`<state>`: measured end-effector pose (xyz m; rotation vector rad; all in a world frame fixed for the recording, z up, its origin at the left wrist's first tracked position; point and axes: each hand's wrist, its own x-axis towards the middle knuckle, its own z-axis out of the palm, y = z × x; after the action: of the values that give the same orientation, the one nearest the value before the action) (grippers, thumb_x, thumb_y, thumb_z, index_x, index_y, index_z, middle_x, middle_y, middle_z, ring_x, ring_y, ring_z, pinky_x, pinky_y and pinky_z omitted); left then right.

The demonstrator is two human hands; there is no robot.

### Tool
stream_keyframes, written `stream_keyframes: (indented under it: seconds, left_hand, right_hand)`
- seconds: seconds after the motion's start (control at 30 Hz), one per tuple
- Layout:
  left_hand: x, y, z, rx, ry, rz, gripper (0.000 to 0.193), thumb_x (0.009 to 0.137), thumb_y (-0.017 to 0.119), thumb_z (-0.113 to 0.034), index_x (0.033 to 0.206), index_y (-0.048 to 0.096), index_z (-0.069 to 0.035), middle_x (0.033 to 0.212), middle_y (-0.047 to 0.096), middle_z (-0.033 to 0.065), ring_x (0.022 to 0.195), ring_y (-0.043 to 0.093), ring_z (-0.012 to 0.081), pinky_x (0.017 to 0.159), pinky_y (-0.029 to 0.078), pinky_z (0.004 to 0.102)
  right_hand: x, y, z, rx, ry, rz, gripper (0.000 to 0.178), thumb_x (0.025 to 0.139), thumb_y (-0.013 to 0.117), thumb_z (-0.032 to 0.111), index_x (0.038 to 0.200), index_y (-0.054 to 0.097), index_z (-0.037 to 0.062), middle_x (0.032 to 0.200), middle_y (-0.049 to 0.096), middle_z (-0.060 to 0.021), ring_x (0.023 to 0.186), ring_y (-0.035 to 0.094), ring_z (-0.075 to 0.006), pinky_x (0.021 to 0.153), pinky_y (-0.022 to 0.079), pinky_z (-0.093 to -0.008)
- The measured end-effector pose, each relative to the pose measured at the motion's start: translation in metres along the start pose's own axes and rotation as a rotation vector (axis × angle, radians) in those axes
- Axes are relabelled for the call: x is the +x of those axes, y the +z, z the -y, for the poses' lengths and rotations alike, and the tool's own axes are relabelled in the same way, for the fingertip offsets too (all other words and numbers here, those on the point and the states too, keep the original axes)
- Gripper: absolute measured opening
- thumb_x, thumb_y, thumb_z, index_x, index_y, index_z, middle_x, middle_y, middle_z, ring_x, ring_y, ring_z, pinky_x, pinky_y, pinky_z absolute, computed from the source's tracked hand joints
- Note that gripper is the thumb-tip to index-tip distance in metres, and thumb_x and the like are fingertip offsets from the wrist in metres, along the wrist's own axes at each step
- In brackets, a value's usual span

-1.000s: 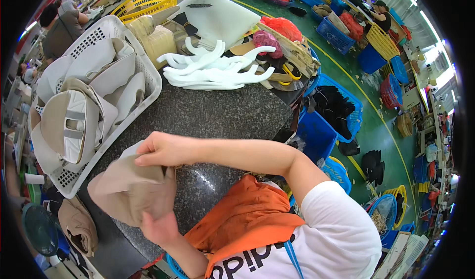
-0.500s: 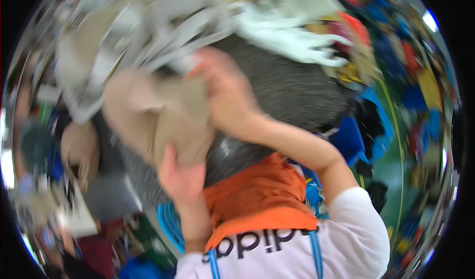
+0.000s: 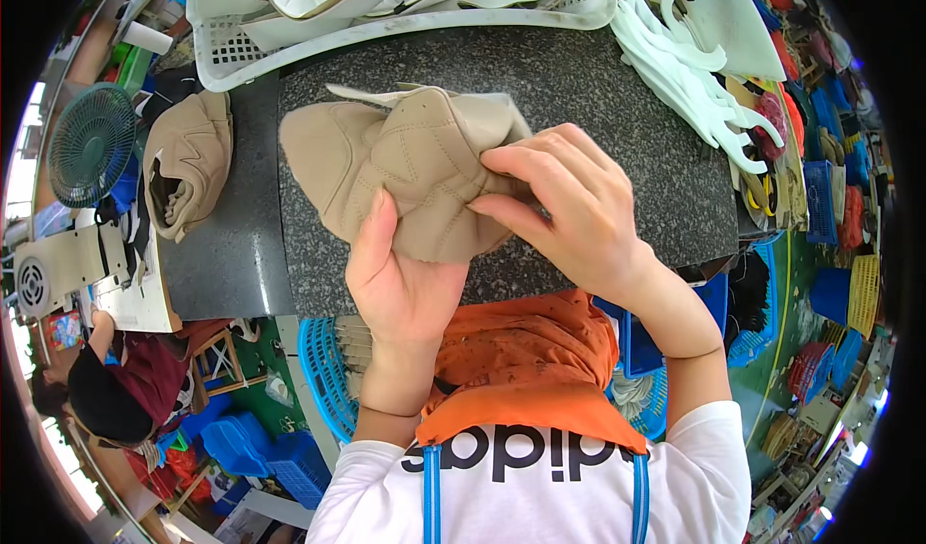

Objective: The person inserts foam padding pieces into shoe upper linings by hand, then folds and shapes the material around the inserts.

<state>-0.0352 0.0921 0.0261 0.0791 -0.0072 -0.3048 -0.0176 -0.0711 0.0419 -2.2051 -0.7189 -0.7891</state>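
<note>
A beige leather shoe upper (image 3: pixel 424 158) with zigzag stitching is held over the dark speckled tabletop (image 3: pixel 579 197). My left hand (image 3: pixel 405 284) cups it from below, its thumb pressed on the near side. Along its right edge, my right hand (image 3: pixel 569 197) pinches the leather between thumb and fingers. Some of the right fingertips are hidden inside the fold. A pale flap stands up at the upper's far edge. Left of my hands, a similar beige shoe upper (image 3: pixel 193 163) rests on the table.
A white plastic basket (image 3: pixel 405 25) of pale shoe pieces stands at the far side. White curved strips (image 3: pixel 685 71) hang over the table's right edge. A blue basket (image 3: pixel 328 375) is beside my lap. At the left, a person (image 3: pixel 121 390) works near a green fan (image 3: pixel 92 144).
The shoe upper has moved right and been turned in my hands. My right hand has come down from its far edge to its right edge. The view has steadied.
</note>
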Motion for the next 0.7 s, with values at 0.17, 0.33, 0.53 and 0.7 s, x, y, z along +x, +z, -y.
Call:
stream_keyframes:
  seconds: [0.17, 0.33, 0.53, 0.7]
  left_hand:
    - [0.000, -0.003, -0.006, 0.382, 0.097, 0.069, 0.049, 0.097, 0.038, -0.023, 0.139, 0.028, -0.002, 0.141, 0.036, 0.0148, 0.131, 0.033, 0.0314, 0.109, 0.025, 0.0496]
    - [0.007, -0.006, -0.012, 0.600, 0.161, 0.130, 0.050, 0.095, 0.041, -0.023, 0.139, 0.030, -0.002, 0.139, 0.039, 0.0138, 0.129, 0.037, 0.0306, 0.107, 0.028, 0.0491]
    - [0.012, -0.015, -0.003, 0.560, 0.182, 0.089, 0.048, 0.095, 0.043, -0.020, 0.138, 0.032, -0.001, 0.138, 0.041, 0.0132, 0.128, 0.039, 0.0294, 0.107, 0.029, 0.0479]
    - [0.014, -0.009, 0.010, 0.668, 0.241, 0.057, 0.047, 0.095, 0.042, -0.019, 0.137, 0.033, -0.002, 0.138, 0.041, 0.0128, 0.127, 0.039, 0.0286, 0.107, 0.029, 0.0462]
  right_hand:
    - [0.004, -0.015, 0.002, 0.071, 0.123, 0.150, 0.026, 0.066, 0.074, 0.012, 0.086, 0.058, 0.0044, 0.077, 0.058, -0.0076, 0.070, 0.056, -0.0241, 0.062, 0.048, -0.0333]
    - [0.010, -0.021, 0.003, 0.585, 0.471, 0.378, 0.024, 0.072, 0.068, 0.004, 0.093, 0.058, 0.0011, 0.074, 0.057, -0.0077, 0.065, 0.056, -0.0207, 0.058, 0.045, -0.0279]
    - [0.012, -0.025, -0.001, 0.392, 0.450, 0.462, 0.021, 0.078, 0.063, 0.011, 0.094, 0.054, 0.0013, 0.082, 0.062, -0.0150, 0.075, 0.060, -0.0342, 0.065, 0.048, -0.0397]
    - [0.017, -0.026, -0.004, 0.261, 0.280, 0.334, 0.018, 0.078, 0.063, 0.013, 0.089, 0.054, 0.0013, 0.074, 0.059, -0.0155, 0.069, 0.060, -0.0332, 0.060, 0.047, -0.0386]
